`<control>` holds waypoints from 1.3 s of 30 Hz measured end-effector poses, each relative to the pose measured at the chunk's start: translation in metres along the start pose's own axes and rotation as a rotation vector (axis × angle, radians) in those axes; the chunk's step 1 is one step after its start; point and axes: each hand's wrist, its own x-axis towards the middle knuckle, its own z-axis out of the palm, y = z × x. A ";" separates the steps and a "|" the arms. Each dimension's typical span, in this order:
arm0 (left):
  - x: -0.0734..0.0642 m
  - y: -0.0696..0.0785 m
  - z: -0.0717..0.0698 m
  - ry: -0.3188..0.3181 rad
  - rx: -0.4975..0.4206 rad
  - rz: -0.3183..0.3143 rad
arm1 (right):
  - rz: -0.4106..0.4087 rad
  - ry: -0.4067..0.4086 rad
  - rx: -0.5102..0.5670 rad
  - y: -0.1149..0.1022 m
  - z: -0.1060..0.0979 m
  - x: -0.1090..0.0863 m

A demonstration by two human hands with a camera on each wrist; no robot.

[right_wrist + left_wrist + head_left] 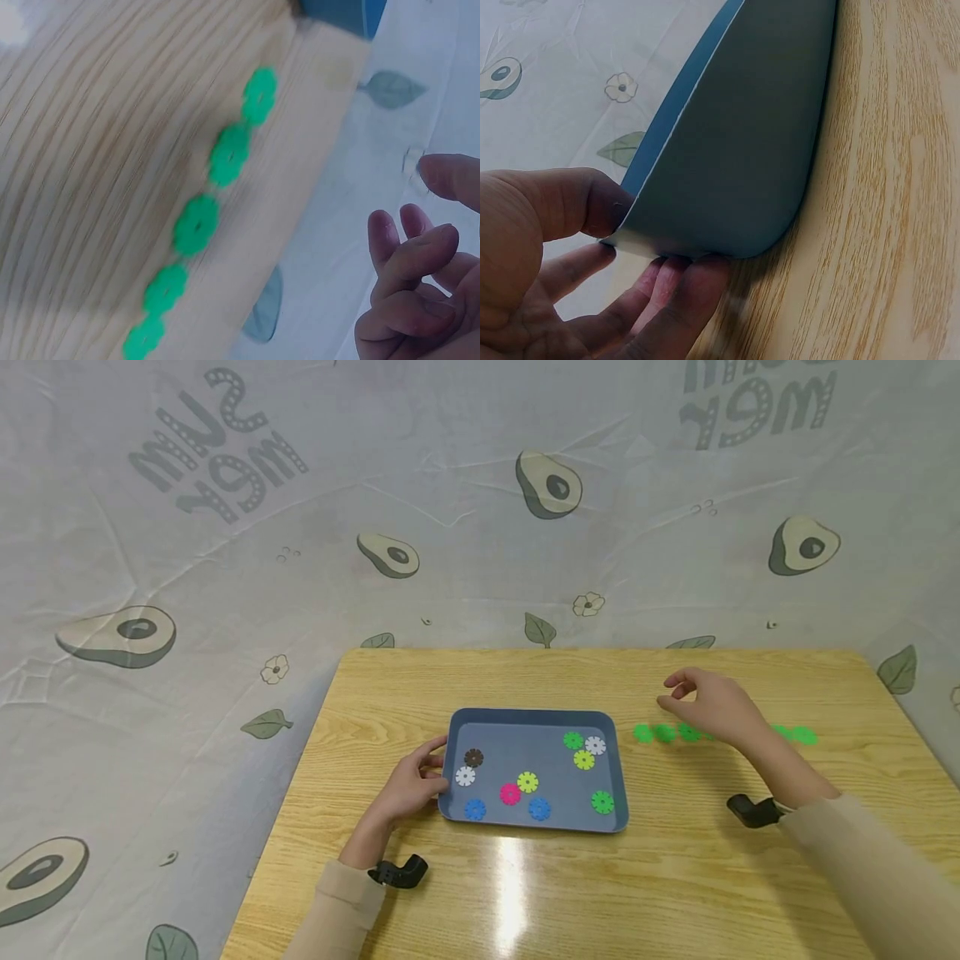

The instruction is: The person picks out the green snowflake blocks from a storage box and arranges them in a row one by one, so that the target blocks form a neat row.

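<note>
A blue-grey tray (pixel 525 716) lies on the table, holding several small notched plastic discs in green, yellow, white, blue, pink and brown. My left hand (pixel 410 787) grips its left side. In the left wrist view the thumb (pixel 577 199) hooks over the rim while the other fingers (pixel 694 300) press the outer wall. To the right of the tray runs a row of green notched discs (pixel 196 225). Above that row hovers my right hand (pixel 712 702), its fingers loosely bent and thumb apart, with nothing between them. Part of the row is hidden behind this hand in the head view.
The wooden table (pixel 360 693) reaches back to a pale cloth (pixel 465 602) printed with avocados and leaves. Among the discs in the tray, a green disc (pixel 602 802) lies near the front right corner and a brown disc (pixel 473 757) near the left wall.
</note>
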 end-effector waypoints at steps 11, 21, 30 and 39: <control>0.000 0.000 -0.002 0.001 0.001 -0.001 | -0.054 -0.053 0.024 -0.044 0.027 0.011; 0.001 0.000 -0.002 0.003 0.003 0.002 | -0.107 -0.084 0.021 -0.074 0.053 0.014; 0.001 -0.002 -0.003 -0.008 -0.013 0.017 | -0.095 -0.128 -0.025 -0.091 0.076 0.020; 0.002 -0.002 -0.003 -0.014 -0.014 0.016 | -0.077 -0.140 -0.080 -0.102 0.092 0.020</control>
